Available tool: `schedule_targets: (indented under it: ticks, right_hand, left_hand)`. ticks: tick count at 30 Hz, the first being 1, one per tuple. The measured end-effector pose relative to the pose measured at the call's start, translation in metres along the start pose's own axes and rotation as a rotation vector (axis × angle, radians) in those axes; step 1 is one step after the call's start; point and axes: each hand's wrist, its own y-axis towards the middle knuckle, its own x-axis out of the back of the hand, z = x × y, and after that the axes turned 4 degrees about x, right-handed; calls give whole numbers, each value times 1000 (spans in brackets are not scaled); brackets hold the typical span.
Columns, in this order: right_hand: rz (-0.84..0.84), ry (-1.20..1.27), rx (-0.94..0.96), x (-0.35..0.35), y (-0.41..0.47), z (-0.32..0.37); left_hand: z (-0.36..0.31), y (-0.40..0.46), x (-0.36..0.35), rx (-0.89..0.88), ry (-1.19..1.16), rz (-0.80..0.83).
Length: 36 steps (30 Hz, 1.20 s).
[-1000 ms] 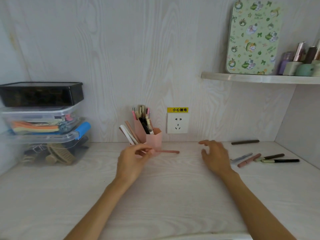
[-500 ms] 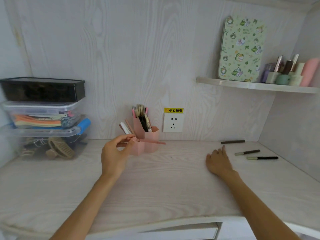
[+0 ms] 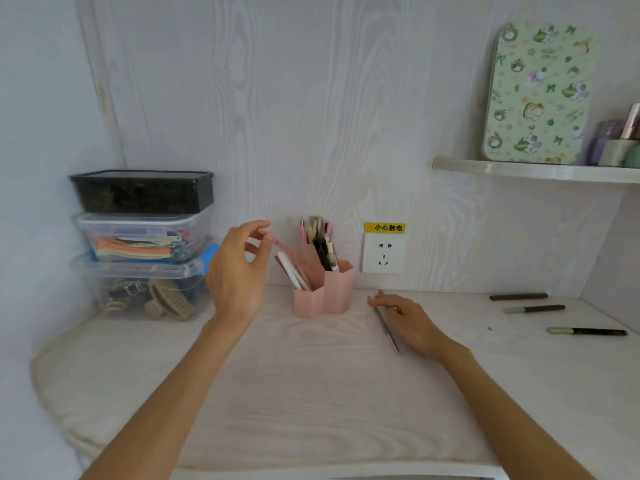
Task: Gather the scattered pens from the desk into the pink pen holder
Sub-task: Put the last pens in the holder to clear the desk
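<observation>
A: Pink pen — location?

B: Pinched at its upper end by the left hand, thumb and fingertips grasping it. Long axis slants down and to the right; lower end sits at the mouth of the pink pen holder, front compartment as far as I can tell.

A: So the holder lies just right of that grip?

B: Yes, close beside it. Judgement: letting go should drop the pen in.

A: Right hand?

B: Right hand rests on the counter, fingers on a grey pen. Whether they pinch it or only press it, cannot tell. That pen's axis runs toward the viewer.

A: Remaining?

B: Three dark pens lie far right, nearer the right hand.
</observation>
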Motion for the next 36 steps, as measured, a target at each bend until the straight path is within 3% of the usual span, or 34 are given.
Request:
schedule_targets:
  ticks: [4,12,17,22,24,27,29,32,36]
  right_hand:
    - [-46,25,-7,17,-1,-9]
    - [70,-250,233,23,-4,3]
    - [284,-459,350,9,4,26]
    - [253,-727,569,0,5,40]
    - [254,-837,661,-2,7,38]
    - [315,-988,792,-3,7,37]
    - [285,-1040,888,3,5,31]
    - [85,-888,771,24,-3,22]
    - [-407,-135,235,43,-10,5]
  left_hand:
    - [5,16,-28,12,247,218]
    - [8,21,-61,102,259,210]
    - [16,37,-64,154,323,308]
    - [26,40,-61,139,487,518]
    - [24,31,-58,137,451,469]
    - [16,2,-53,85,239,174]
    - [11,-22,-49,34,133,60]
    - [7,-51,-50,-28,79,115]
    - [-6,-69,-76,-106,94,489]
